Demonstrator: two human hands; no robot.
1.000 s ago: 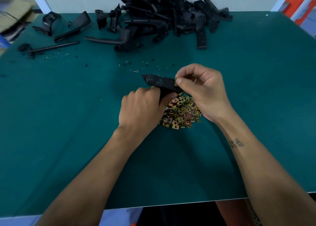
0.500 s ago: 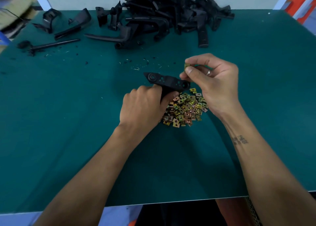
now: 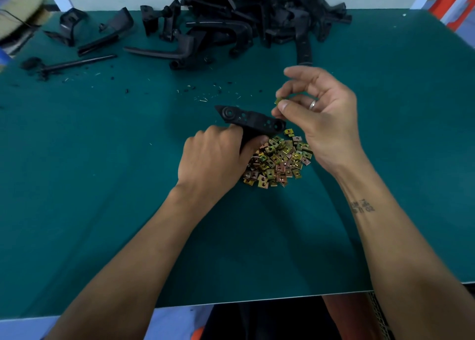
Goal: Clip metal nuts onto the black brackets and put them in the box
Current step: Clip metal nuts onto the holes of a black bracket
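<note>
Change: our right hand [image 3: 321,113] is lifting away from the bracket's end, now sitting higher and further right than half a second ago, and the nut is riding up with it; our left hand is staying put on the bracket.
Left hand [image 3: 213,159]: we are gripping the black bracket [image 3: 250,119] by its lower stem, fingers curled round it, knuckles toward us, at the left edge of the nut pile.
Nut pile [image 3: 279,159]: we are seeing a heap of brass-coloured clip nuts lying on the green table [image 3: 102,185], just below the bracket's right end and between our two hands.
Bracket: we are holding it above the table with its holed bar running left to right, round boss at the left end.
Right hand: we are pinching a single metal nut [image 3: 278,101] between thumb and fingertip, just above and right of the bracket's right end, apart from it; a ring [image 3: 312,105] is showing on one finger.
Far side: we are seeing a big heap of black brackets [image 3: 257,13] along the table's back edge, with loose ones [image 3: 102,36] scattered to its left.
Box: we are not seeing it.
</note>
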